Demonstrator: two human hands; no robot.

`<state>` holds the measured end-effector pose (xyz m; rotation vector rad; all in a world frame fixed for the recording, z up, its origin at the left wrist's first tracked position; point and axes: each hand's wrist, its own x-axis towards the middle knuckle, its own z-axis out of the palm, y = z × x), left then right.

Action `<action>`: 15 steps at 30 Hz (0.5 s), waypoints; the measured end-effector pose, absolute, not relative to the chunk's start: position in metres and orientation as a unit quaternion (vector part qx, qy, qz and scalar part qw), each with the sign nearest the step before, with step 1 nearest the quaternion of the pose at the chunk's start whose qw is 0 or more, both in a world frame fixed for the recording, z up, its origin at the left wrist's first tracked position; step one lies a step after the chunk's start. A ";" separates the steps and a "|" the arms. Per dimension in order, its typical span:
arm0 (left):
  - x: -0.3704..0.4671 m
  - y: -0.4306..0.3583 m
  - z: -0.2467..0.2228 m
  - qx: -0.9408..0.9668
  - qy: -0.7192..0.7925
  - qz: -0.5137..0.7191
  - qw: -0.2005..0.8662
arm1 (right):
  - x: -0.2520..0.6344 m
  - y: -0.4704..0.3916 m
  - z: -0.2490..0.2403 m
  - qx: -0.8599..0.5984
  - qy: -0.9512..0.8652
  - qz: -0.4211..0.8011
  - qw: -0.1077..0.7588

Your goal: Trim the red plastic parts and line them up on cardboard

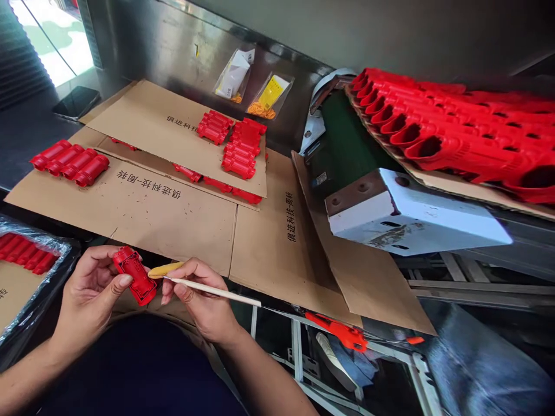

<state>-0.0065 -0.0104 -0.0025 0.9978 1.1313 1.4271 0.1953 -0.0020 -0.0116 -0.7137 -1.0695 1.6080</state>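
Note:
My left hand (89, 292) is closed around a red plastic tubular housing (134, 276), its open, ribbed side turned up, near the front edge of the cardboard. In my right hand (206, 300) is a slim white-handled pointed tool (225, 292), its thin tip aimed left at the housing. Whether the tip touches the red plastic I cannot tell. A yellow finger cot (165, 270) covers one finger of the right hand, reaching the housing's right side. Beyond the hands, a row of similar red housings (69, 162) lies on the lower cardboard sheet (191, 222).
Stacked red parts (240, 147) rest on an upper cardboard sheet (143, 115). Bags of yellow finger cots (271, 95) and a phone (77, 103) lie behind. A conveyor (347, 144) with large red parts (459, 127) stands right; a plastic-lined bin (65, 260) sits left.

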 end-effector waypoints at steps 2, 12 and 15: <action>-0.005 -0.011 -0.001 0.436 0.474 0.593 0.483 | 0.192 -0.004 -0.013 -0.263 -0.394 0.712 0.518; -0.002 -0.007 0.003 0.314 0.455 0.632 0.544 | 0.209 -0.017 0.001 -0.339 -0.702 0.329 0.533; 0.000 -0.007 0.006 0.313 0.451 0.634 0.545 | 0.206 -0.017 -0.002 -0.312 -0.733 0.278 0.537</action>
